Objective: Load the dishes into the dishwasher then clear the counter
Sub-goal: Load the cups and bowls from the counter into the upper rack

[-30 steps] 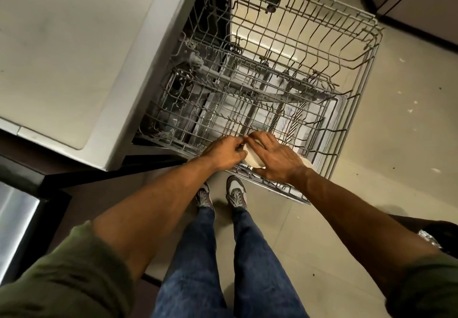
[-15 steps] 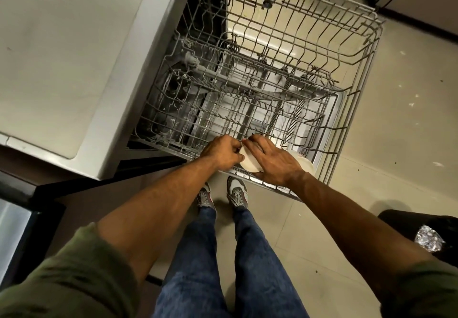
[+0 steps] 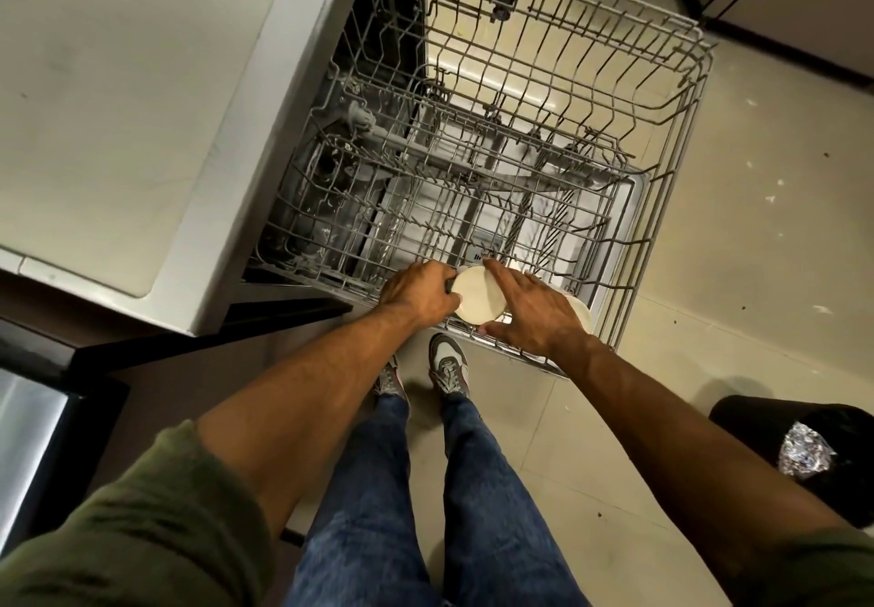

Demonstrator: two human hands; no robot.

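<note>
A white plate [image 3: 477,296] stands on edge at the near rim of the lower dishwasher rack [image 3: 331,247]. My left hand [image 3: 418,294] grips its left edge, fingers curled round it. My right hand [image 3: 532,310] holds the plate's right side, thumb low and fingers spread over the top. A second white dish [image 3: 581,312] peeks out just behind my right hand in the same rack. The upper rack [image 3: 615,62] is pulled out above and holds nothing I can see.
The pale counter [image 3: 118,109] lies to the left of the open dishwasher. A black bin [image 3: 756,436] with crumpled foil [image 3: 804,457] sits on the floor at the right. My feet stand right at the lower rack's front edge.
Both hands have stayed on the plate at the rack's front. The plate shows more of its face now, and my right fingers have spread wider over it.
</note>
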